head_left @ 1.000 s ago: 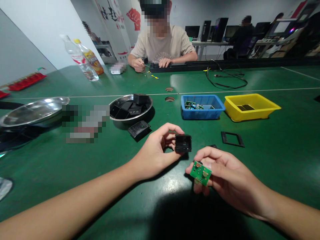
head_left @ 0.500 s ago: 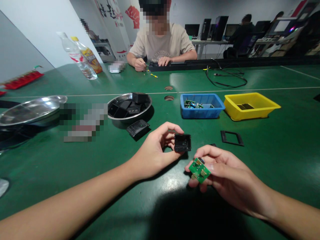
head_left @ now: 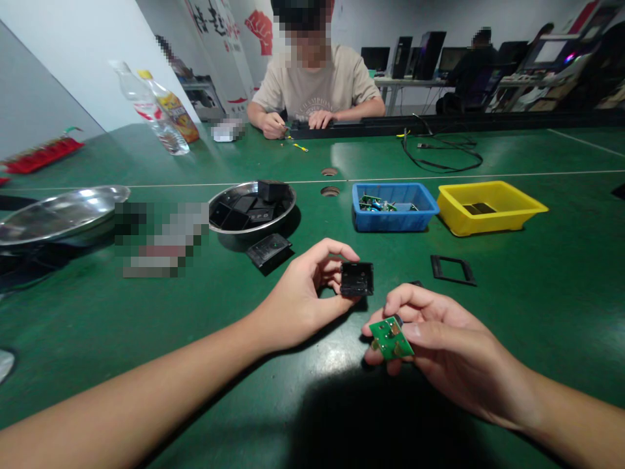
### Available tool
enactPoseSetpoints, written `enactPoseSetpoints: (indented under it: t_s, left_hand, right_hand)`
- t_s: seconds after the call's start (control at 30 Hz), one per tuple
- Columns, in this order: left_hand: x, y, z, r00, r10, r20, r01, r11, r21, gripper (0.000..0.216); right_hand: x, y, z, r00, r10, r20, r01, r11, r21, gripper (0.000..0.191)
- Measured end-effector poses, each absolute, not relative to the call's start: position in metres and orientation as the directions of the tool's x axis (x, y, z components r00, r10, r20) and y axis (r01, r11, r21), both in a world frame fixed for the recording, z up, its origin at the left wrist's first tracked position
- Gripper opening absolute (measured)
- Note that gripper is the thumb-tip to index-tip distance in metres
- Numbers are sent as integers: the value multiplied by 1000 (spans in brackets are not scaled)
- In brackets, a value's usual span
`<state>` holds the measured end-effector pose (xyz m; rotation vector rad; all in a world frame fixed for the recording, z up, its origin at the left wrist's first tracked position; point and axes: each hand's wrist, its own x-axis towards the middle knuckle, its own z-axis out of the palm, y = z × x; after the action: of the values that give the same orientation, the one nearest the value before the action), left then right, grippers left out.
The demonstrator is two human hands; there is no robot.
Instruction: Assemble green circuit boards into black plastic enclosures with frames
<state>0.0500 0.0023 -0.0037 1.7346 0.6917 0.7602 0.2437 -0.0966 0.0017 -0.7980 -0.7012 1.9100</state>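
My left hand pinches a small black plastic housing, its open side facing me, just above the green table. A little lower and to the right, my right hand grips a small green circuit board between thumb and fingers, tilted. Board and housing are apart by a short gap. A flat black cover lies on the table beyond my left hand, beside a metal bowl holding several black housings.
A blue bin with circuit parts and a yellow bin stand behind my hands. A black frame lies right of them. A second metal bowl sits far left, two bottles behind it. A person works across the table.
My right hand has turned the green board slightly and shifted its fingers around it. My left hand keeps the black housing nearly still.
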Motion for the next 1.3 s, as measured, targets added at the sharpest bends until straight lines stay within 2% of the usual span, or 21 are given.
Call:
enactPoseSetpoints:
  t_s: [0.47, 0.63, 0.7, 0.8, 0.93, 1.1, 1.3]
  left_hand:
    - [51, 0, -2, 613, 778, 139, 72, -230, 971, 35]
    - [50, 1, -5, 601, 772, 208, 23, -277, 961, 33]
    - [50, 1, -6, 594, 769, 238, 6, -300, 954, 33]
    - [49, 2, -7, 612, 749, 253, -10, -313, 950, 35]
    - [48, 2, -7, 634, 721, 278, -44, -325, 945, 38]
    - [47, 0, -4, 672, 677, 300, -61, -353, 934, 43]
    - [46, -4, 1, 749, 617, 242, 68, -435, 898, 39]
  right_hand:
    - [243, -98, -1, -339, 919, -201, -549, -366, -752, 14]
    - [241, -99, -4, -286, 942, -175, -522, -306, -796, 17]
    - [241, -101, -5, -218, 969, -121, -451, -209, -867, 17]
    - [243, -106, -5, -137, 990, 30, -200, 2, -980, 12]
    - [247, -113, -4, -106, 958, 267, 112, 278, -954, 22]
    - [248, -114, -6, -31, 925, 378, 256, 373, -892, 31]
    - [250, -112, -4, 19, 889, 457, 381, 416, -826, 32]
